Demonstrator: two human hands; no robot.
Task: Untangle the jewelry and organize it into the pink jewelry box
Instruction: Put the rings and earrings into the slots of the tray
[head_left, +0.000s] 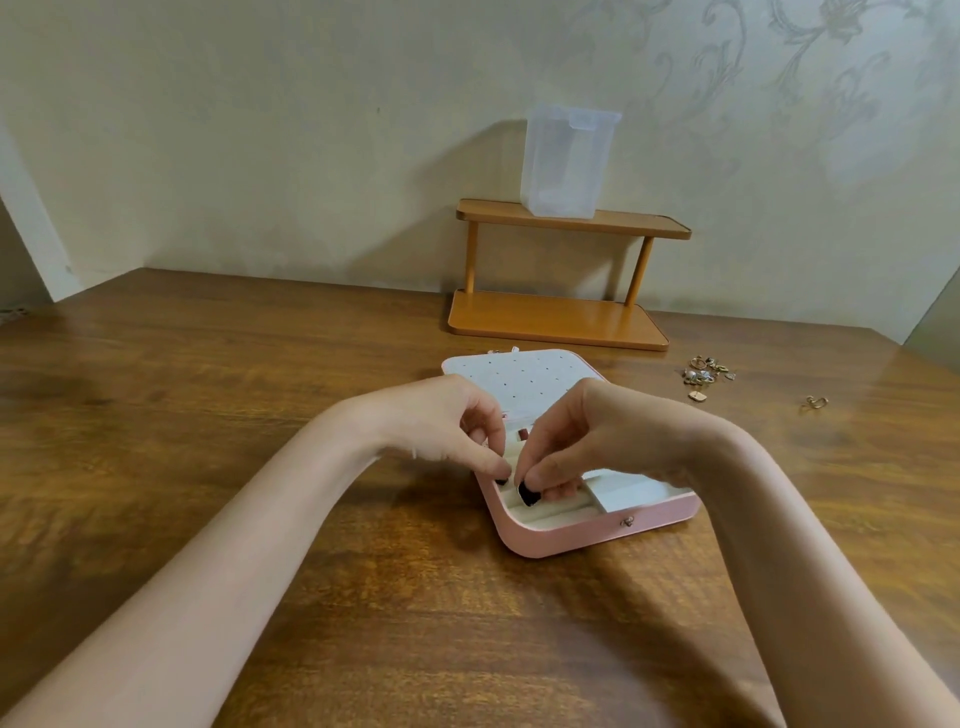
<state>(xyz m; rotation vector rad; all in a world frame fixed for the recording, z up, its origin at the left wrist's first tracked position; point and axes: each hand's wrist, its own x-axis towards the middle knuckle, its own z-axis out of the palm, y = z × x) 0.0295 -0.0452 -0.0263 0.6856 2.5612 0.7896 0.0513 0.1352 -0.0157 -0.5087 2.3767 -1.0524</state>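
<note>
Clear container (566, 161) atop wooden shelf (566, 317).

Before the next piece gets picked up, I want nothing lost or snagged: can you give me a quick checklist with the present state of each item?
1. Pink jewelry box open, lid flat: ok.
2. Right-hand compartment free: ok.
3. Both hands, left hand and right hand, free of a piece: cannot tell, fingers pinched together over the ring rolls.
4. Jewelry pile untangled: not ok, clumped.
5. Stray gold piece gathered: not ok, lies apart on the table.
</note>
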